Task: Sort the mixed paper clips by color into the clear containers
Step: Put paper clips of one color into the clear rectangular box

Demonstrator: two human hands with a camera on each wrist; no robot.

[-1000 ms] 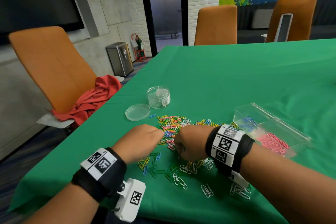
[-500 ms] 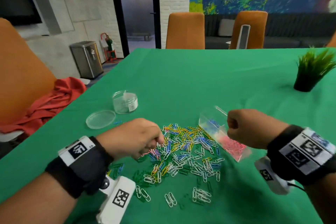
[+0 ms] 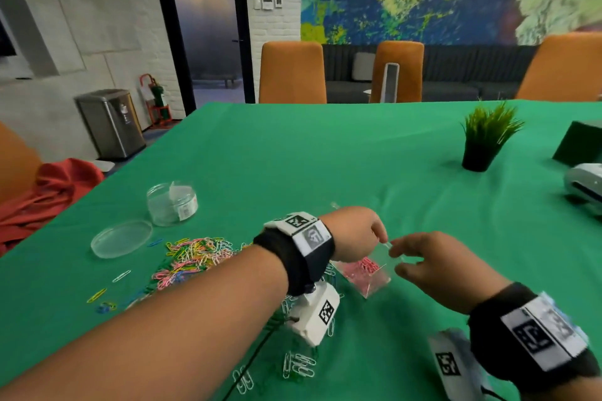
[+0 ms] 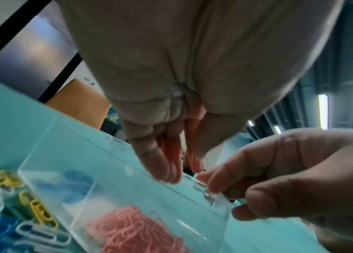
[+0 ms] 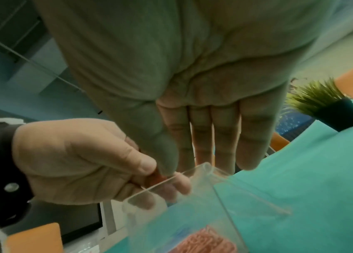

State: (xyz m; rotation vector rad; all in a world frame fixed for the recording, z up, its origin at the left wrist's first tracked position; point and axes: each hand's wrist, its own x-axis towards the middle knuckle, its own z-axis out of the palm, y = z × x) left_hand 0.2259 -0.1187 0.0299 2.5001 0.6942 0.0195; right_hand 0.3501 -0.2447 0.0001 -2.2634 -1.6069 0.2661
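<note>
A clear divided box (image 3: 374, 286) sits on the green table with pink clips (image 3: 361, 270) in one compartment and blue clips (image 4: 73, 186) in another. My left hand (image 3: 382, 239) reaches across over its far rim, thumb and forefinger pinching something pinkish-red (image 5: 157, 173), seemingly pink paper clips. My right hand (image 3: 399, 257) grips the box's far edge (image 4: 210, 195) between forefinger and thumb. The mixed pile of colored clips (image 3: 195, 254) lies left of my forearm. Several white clips (image 3: 299, 365) lie near the front.
A round clear jar (image 3: 172, 207) and its loose lid (image 3: 121, 238) stand left of the pile. A potted plant (image 3: 485, 140), a dark box (image 3: 583, 143) and a white device (image 3: 586, 182) are at the far right. A red cloth (image 3: 49, 192) lies on a chair.
My left hand left the pile and crossed right to hover over the box. My right hand went from the pile to the box and now grips its edge. The view turned right.
</note>
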